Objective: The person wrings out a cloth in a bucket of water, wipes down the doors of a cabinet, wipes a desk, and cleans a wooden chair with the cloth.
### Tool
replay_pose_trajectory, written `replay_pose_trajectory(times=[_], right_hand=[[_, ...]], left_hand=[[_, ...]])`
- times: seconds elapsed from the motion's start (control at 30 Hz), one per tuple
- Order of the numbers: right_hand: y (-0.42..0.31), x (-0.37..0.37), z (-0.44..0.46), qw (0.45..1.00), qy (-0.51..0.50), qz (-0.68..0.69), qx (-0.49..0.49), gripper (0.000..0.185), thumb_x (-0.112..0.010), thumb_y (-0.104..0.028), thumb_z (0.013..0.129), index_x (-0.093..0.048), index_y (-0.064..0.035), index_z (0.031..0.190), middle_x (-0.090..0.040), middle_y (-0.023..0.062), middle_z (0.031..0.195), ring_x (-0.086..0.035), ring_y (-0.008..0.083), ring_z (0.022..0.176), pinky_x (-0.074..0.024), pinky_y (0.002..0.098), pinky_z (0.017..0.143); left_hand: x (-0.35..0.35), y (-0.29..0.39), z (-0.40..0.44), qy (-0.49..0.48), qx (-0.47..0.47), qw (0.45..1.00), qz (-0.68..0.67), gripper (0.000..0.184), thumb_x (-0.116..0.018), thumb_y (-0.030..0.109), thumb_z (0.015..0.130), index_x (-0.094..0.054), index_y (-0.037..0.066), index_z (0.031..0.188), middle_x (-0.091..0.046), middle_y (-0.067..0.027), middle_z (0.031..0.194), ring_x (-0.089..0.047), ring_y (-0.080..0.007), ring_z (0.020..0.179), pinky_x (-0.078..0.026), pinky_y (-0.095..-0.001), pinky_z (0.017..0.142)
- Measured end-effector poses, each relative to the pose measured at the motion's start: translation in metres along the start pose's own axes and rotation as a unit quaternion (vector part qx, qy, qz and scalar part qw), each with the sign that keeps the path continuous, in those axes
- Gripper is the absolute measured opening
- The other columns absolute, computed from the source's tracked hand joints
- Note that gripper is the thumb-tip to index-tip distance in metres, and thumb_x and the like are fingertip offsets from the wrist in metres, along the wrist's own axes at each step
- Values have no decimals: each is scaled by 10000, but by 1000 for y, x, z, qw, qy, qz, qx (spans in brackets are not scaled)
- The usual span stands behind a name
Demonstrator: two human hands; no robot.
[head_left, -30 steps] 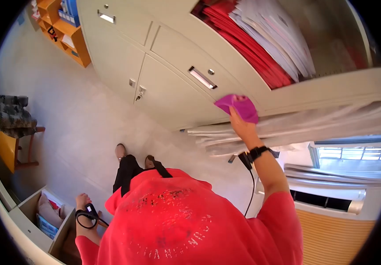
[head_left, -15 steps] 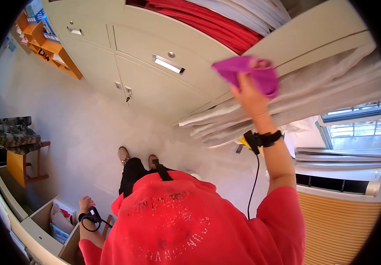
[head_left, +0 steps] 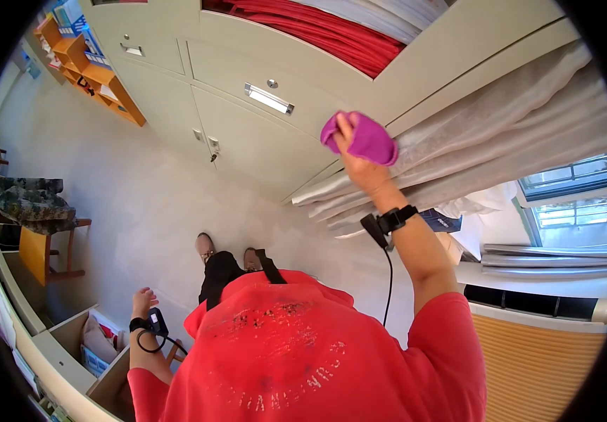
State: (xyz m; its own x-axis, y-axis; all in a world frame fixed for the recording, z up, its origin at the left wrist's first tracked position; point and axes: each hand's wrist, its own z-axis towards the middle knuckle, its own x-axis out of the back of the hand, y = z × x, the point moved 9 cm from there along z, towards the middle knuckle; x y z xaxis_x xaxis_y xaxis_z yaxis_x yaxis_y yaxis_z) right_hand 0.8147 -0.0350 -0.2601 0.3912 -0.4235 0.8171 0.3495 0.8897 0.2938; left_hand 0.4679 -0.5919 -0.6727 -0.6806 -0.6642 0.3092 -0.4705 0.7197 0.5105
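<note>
A purple cloth [head_left: 372, 143] is bunched in my right hand [head_left: 361, 165], with my fingers curled over it. It is against or just in front of the pale metal cabinet [head_left: 247, 133], right of a drawer handle [head_left: 269, 98]. I cannot tell whether the cloth touches the cabinet face. My left hand [head_left: 143, 301] hangs low at my left side, its fingers loosely apart and holding nothing. A black strap with a cabled device is on each wrist.
Grey curtains [head_left: 486, 133] hang right of the cabinet, beside a window [head_left: 571, 204]. Red and white folded items show behind the cabinet's upper opening. A key sits in a lower lock [head_left: 213, 157]. A wooden chair [head_left: 43, 253] and an open drawer [head_left: 71, 330] are at the left.
My right hand has moved left and slightly down with the purple cloth, from near the cabinet's right edge. My left hand has risen a little. The view has shifted slightly.
</note>
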Motion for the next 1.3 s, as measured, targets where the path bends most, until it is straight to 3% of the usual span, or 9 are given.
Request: replay_pose_trajectory(times=[0.13,0.33,0.4,0.53,0.6,0.73,0.8,1.07,1.3], right_hand=[[-24,-22,-26,891,-1,398,-220,186,-514,-81,856,-563,-26,1026,-598,107,1048,-568,215,970,-457,346,829],[-30,-73,-58,452,-19,680,-576,262,-576,-161,884,-553,-9,1096,-597,48,965,-557,132,838,-457,277,784],[0,-8,-11,514,92,688,-504,299,-608,-153,862,-546,-5,1115,-590,49,1001,-556,140,855,-456,274,795],[43,131,27,860,371,227,-267,316,-685,-172,785,-588,-31,1051,-531,132,1125,-527,236,1026,-445,383,828],[39,122,44,939,273,-86,-190,348,-651,-223,795,-573,-30,1075,-495,165,1196,-496,291,1105,-393,480,869],[17,23,27,966,19,-221,-136,450,-627,-303,769,-558,-32,1122,-441,198,1279,-373,375,1242,-274,589,917],[-6,-31,0,973,-98,-207,-32,471,-601,-319,767,-569,-19,1130,-470,135,1262,-412,309,1223,-349,441,850],[-106,-186,5,905,-246,-151,312,441,-483,-115,798,-505,88,1188,-422,149,1342,-327,326,1296,-239,431,1073],[-134,-165,212,949,-32,-240,204,468,-522,-209,803,-517,24,1209,-436,135,1335,-299,292,1306,-243,433,1055]], left_hand=[[-1,-13,-19,14,5,1000,20,351,-499,97,836,-514,-49,1156,-612,-164,771,-630,-287,584,-546,-350,532],[4,-54,-22,1,37,999,-12,357,-524,113,837,-503,-25,1165,-604,-156,767,-623,-282,571,-530,-359,510],[7,-64,-24,5,41,999,-22,357,-528,117,837,-502,-17,1167,-600,-151,767,-622,-281,578,-530,-359,512],[4,-73,-22,0,39,998,-40,394,-515,131,844,-473,-10,1210,-592,-141,776,-622,-270,595,-534,-359,528],[-7,-73,-21,-3,30,999,-32,413,-509,135,846,-460,-7,1231,-592,-139,781,-623,-267,597,-536,-361,535],[-25,-55,-67,0,80,997,22,435,-499,198,842,-478,55,1253,-604,-66,835,-618,-186,675,-472,-333,580],[-22,-73,-83,11,95,995,15,441,-498,221,838,-482,84,1257,-612,-51,852,-620,-174,684,-449,-337,589],[-3,-180,-95,46,135,989,-49,400,-516,194,821,-521,45,1192,-618,-90,799,-625,-192,664,-466,-338,522],[-5,-244,-40,22,46,997,-52,251,-534,116,819,-577,29,1050,-553,-64,691,-561,-190,563,-504,-352,499]])
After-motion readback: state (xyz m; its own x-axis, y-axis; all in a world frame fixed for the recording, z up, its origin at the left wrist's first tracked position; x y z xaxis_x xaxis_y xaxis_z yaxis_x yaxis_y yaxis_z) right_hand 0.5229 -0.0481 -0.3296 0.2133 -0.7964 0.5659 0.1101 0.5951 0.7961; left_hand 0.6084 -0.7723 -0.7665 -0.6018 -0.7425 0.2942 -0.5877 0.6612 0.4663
